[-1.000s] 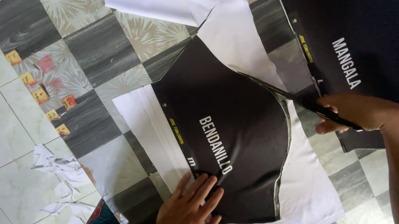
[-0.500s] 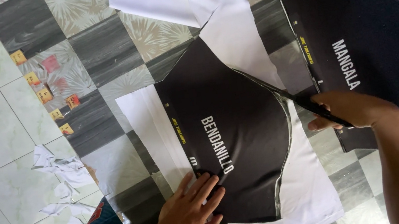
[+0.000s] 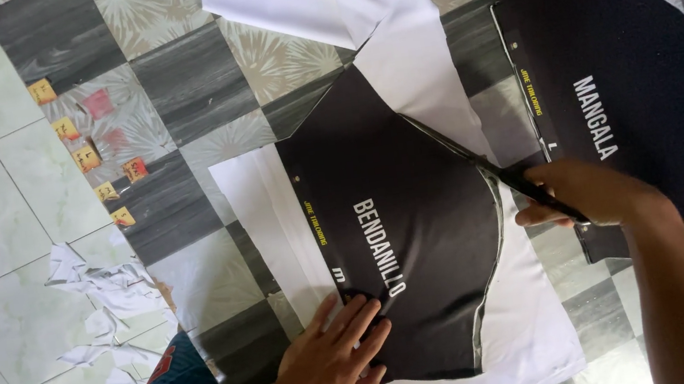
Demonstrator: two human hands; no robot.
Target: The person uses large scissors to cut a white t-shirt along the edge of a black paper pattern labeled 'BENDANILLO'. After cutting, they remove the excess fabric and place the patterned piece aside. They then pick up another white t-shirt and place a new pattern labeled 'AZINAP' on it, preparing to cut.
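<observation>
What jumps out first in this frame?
The black printed panel at centre, lying on white sheet over a checkered mat. The right hand works scissors along the panel's upper right edge, while the left hand presses flat on its lower end. A second black panel lies at upper right, and white scraps sit on the tile floor at left.

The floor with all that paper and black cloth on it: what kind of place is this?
Probably a small garment workshop, working on the floor. A right hand runs scissors along a black printed panel on white paper, with paper scraps lying nearby.
</observation>
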